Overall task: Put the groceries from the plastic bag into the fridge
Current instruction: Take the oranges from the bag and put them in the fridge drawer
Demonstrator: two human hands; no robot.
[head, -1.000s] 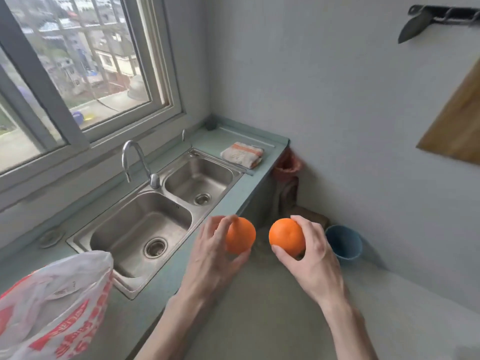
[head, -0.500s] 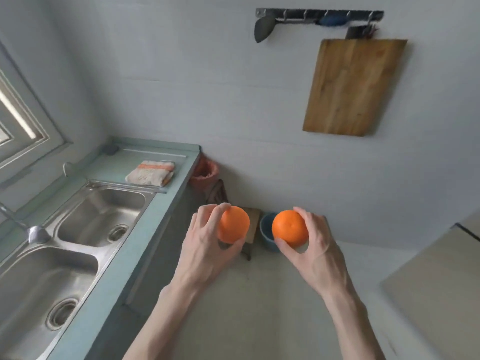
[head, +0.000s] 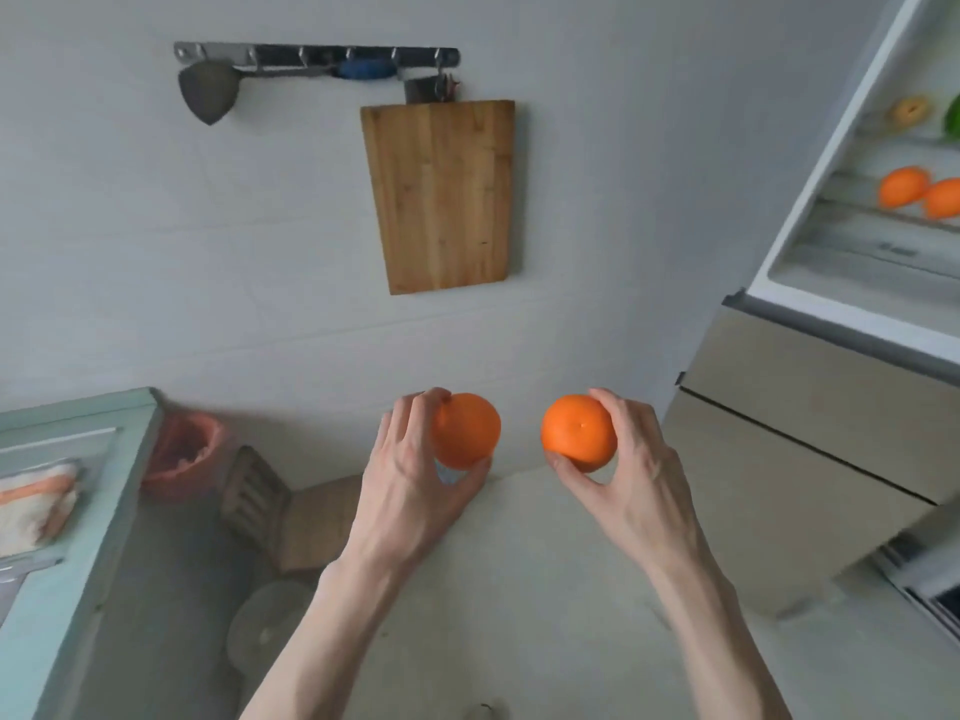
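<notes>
My left hand [head: 410, 485] grips an orange [head: 467, 431] with curled fingers in front of me. A second orange [head: 576, 432] sits in the grip of my right hand [head: 631, 470], a short gap apart from the first. At the right edge stands the fridge [head: 810, 407] with its upper compartment open. Two more oranges [head: 919, 192] lie on a shelf inside it, with a green item and a pale round item on the shelf above. The plastic bag is out of view.
A wooden cutting board [head: 441, 194] and a rack with utensils [head: 317, 57] hang on the wall ahead. The teal counter [head: 67, 537] with a folded cloth [head: 36, 506] is at the left. A red bin [head: 182, 454] and a wooden stool [head: 280, 517] stand on the floor.
My view has swung right, away from the sink and bag toward the fridge, which has come into view. Both hands still hold their oranges in the same pose.
</notes>
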